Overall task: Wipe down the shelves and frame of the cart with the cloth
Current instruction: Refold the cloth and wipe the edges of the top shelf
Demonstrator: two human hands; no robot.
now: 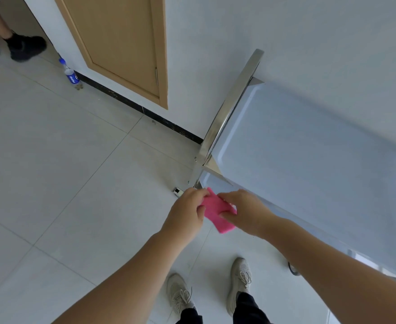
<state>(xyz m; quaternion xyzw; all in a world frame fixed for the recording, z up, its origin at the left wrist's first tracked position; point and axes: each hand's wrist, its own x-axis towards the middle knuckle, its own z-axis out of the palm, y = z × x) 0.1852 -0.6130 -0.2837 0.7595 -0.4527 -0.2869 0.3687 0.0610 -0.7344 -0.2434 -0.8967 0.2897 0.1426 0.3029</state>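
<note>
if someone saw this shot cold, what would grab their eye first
The bright pink cloth in the lower middle, pinched between the left hand and right hand, stands out against the pale floor. Next comes the shiny metal cart on the right, against the white wall. A blue-labelled bottle stands on the floor at upper left, near a wooden door.

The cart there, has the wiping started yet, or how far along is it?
Nothing tells of a part already wiped: the top shelf looks plain and bare, with no streaks or wet marks. In hand: the left hand and right hand both hold the pink cloth in the air beside the cart's corner, off the metal. Left, seemingly: the shelves and the shiny frame.
</note>
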